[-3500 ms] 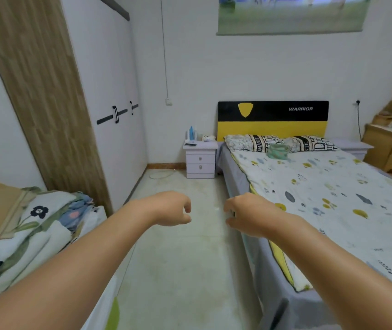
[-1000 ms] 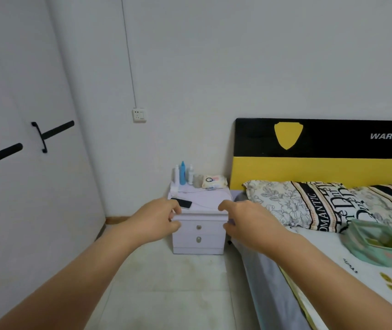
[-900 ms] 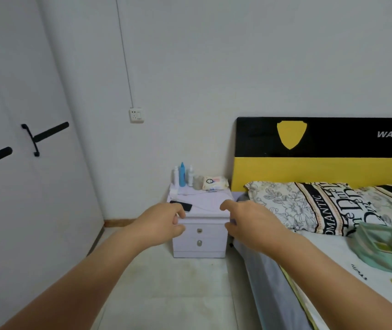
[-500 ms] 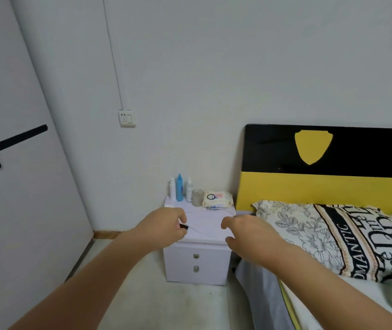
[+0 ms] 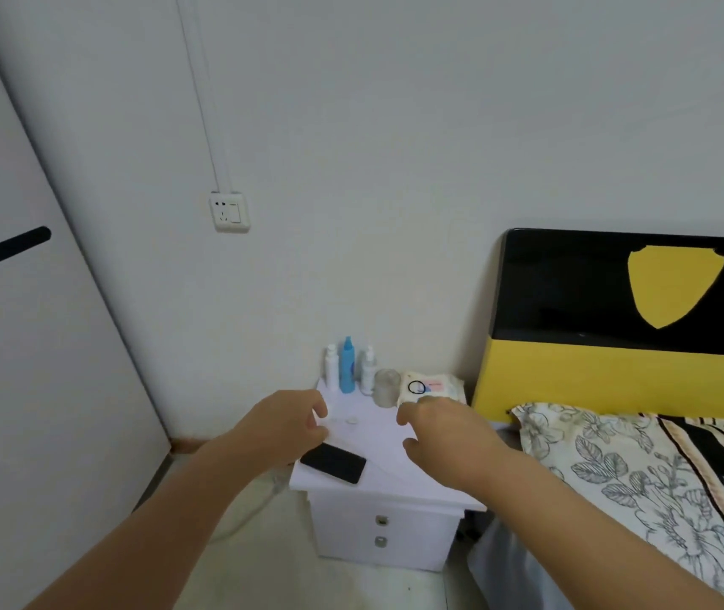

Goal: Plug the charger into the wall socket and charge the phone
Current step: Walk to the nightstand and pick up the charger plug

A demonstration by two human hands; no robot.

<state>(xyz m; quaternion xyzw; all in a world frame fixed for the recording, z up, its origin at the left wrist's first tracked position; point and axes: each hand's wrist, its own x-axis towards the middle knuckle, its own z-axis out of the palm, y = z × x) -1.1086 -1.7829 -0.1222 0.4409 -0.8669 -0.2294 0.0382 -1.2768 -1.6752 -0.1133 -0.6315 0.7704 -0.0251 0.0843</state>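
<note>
A black phone [image 5: 334, 463] lies flat near the front left of the white nightstand [image 5: 389, 532]. Two small white pieces, which may be the charger [image 5: 351, 420], rest on the top just behind the phone. A thin white cable [image 5: 389, 471] runs across the top to the right of the phone. The white wall socket [image 5: 229, 212] sits on the wall up and to the left. My left hand [image 5: 281, 427] hovers over the nightstand's left edge, fingers curled apart beside the white pieces. My right hand [image 5: 444, 438] hovers over the right side, fingers spread, holding nothing.
Three small bottles [image 5: 347, 367], a clear cup [image 5: 386, 386] and a wipes pack [image 5: 433, 386] stand at the nightstand's back. A bed with a black-and-yellow headboard [image 5: 615, 310] and pillow [image 5: 641, 473] is on the right. A white wardrobe [image 5: 21, 367] is on the left; a white cord [image 5: 246, 517] lies on the floor.
I have walked up the room to the nightstand, which is now close and below me. Both hands have come over its top, and the phone is uncovered beside my left hand.
</note>
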